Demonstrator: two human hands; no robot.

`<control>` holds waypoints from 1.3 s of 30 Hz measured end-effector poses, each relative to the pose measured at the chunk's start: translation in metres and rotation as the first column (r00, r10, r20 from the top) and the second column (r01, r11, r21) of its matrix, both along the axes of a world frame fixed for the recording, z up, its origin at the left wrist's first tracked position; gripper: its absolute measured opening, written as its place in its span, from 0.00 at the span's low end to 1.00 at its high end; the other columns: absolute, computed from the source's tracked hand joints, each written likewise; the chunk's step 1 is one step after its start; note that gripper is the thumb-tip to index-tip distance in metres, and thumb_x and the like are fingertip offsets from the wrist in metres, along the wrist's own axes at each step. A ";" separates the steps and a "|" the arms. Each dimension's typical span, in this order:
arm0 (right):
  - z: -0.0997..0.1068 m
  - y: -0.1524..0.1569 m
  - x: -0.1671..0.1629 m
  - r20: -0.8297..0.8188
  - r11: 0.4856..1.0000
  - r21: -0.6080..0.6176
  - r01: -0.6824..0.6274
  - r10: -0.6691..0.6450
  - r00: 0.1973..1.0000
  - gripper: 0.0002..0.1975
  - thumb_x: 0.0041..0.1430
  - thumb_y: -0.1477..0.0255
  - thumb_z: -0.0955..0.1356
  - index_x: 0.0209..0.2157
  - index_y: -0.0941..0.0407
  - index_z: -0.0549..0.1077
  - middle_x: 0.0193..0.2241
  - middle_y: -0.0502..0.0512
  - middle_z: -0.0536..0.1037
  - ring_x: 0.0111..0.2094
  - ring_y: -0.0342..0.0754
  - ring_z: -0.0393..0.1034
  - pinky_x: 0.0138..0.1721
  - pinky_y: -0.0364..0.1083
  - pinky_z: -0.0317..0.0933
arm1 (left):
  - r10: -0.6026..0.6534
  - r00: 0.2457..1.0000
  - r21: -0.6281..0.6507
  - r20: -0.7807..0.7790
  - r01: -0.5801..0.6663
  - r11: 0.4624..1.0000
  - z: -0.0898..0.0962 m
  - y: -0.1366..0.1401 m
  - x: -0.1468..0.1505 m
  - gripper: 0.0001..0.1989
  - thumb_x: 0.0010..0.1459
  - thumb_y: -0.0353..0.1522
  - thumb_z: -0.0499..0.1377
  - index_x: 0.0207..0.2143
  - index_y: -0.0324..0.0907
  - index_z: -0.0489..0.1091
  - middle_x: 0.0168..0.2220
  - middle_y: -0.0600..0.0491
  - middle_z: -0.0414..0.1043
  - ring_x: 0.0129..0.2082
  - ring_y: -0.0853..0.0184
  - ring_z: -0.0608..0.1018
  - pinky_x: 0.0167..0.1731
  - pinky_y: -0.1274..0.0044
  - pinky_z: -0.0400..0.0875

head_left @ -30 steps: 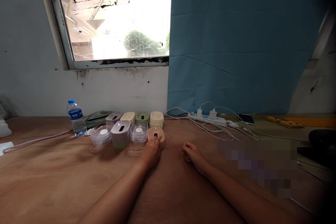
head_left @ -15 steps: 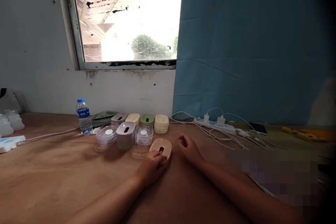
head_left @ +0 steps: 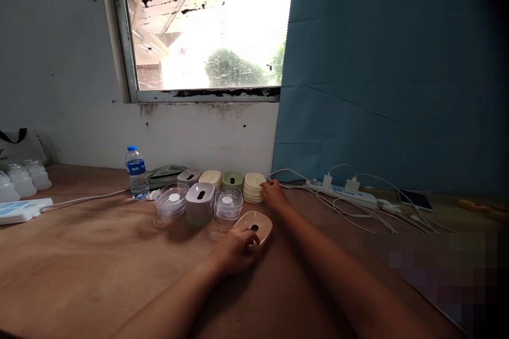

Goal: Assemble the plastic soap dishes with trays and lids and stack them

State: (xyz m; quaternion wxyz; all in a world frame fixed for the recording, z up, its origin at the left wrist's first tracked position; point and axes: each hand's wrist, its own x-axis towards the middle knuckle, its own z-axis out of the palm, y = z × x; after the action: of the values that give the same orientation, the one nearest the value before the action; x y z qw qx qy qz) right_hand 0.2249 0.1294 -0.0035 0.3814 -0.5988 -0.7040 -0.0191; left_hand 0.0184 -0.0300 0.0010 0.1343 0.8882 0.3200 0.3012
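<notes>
My left hand (head_left: 235, 250) rests on a peach, rounded rectangular lid (head_left: 261, 222) with a dark slot, its fingers curled over the near left side. At the back, my right hand (head_left: 275, 196) reaches to a stack of cream lids (head_left: 253, 189), fingers closed at the top right edge; whether one is lifted I cannot tell. Left of that stack are a green slotted container (head_left: 233, 177) and a second cream stack (head_left: 209, 175). In front stand clear round-cornered tubs (head_left: 228, 211), a lilac slotted box (head_left: 200, 206) and more clear tubs (head_left: 170, 205).
A water bottle (head_left: 136, 175) stands at the back left beside a grey-green pouch (head_left: 169, 172). White power strips lie left (head_left: 24, 211) and right (head_left: 342, 194), with loose cables (head_left: 350, 214). A phone (head_left: 415, 200) lies far right. Translucent bottles (head_left: 22, 183) stand far left.
My right hand has moved forward and left, from beside the peach lid to the cream stack. My left hand stays on the peach lid. The view has shifted slightly left.
</notes>
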 end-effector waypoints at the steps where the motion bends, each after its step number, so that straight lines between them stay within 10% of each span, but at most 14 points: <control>1: -0.001 0.001 0.002 0.012 1.000 0.007 -0.016 0.016 1.000 0.10 0.58 0.70 0.63 0.40 0.58 0.67 0.44 0.55 0.67 0.43 0.48 0.63 0.43 0.53 0.59 | -0.005 1.000 -0.005 0.000 0.005 1.000 0.000 0.000 0.000 0.10 0.45 0.26 0.55 0.34 0.40 0.67 0.35 0.51 0.67 0.35 0.66 0.71 0.34 0.78 0.66; 12: 0.018 -0.059 0.024 -0.016 0.964 0.115 -0.238 0.241 0.970 0.11 0.57 0.67 0.59 0.39 0.56 0.66 0.41 0.58 0.66 0.32 0.47 0.66 0.36 0.48 0.63 | -0.005 1.000 -0.057 0.018 0.006 0.998 -0.005 0.005 0.000 0.19 0.44 0.30 0.60 0.42 0.42 0.65 0.39 0.51 0.68 0.37 0.65 0.72 0.38 0.75 0.68; 22: 0.022 -0.197 0.069 -0.108 0.887 -0.217 -0.409 0.394 0.913 0.12 0.56 0.62 0.60 0.39 0.53 0.66 0.39 0.57 0.70 0.40 0.51 0.65 0.39 0.47 0.62 | 0.023 0.999 -0.067 0.047 -0.020 0.998 0.000 -0.001 0.003 0.25 0.40 0.34 0.63 0.44 0.43 0.63 0.44 0.49 0.67 0.41 0.61 0.70 0.41 0.71 0.66; 28: 0.029 -0.205 0.092 -0.057 0.835 -0.234 -0.497 0.499 0.865 0.12 0.54 0.61 0.61 0.31 0.55 0.68 0.34 0.57 0.73 0.37 0.51 0.67 0.38 0.47 0.60 | 0.142 0.989 -0.072 0.048 -0.138 0.988 -0.008 0.006 0.007 0.40 0.36 0.36 0.65 0.52 0.42 0.54 0.39 0.49 0.69 0.43 0.57 0.69 0.44 0.67 0.62; 39: 0.032 -0.210 0.089 0.087 0.780 -0.366 -0.507 0.571 0.816 0.16 0.38 0.63 0.70 0.30 0.54 0.68 0.34 0.54 0.72 0.33 0.50 0.66 0.37 0.45 0.59 | 0.191 0.965 -0.065 0.182 -0.182 0.981 -0.008 -0.002 0.010 0.17 0.49 0.34 0.57 0.41 0.42 0.60 0.39 0.49 0.66 0.42 0.60 0.67 0.43 0.68 0.60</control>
State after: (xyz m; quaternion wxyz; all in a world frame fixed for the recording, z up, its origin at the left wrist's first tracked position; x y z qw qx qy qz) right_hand 0.3137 -0.0809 0.0288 0.1963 -0.4209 -0.8728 0.1501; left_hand 0.0284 -0.0321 -0.0069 0.1560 0.8185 0.3950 0.3870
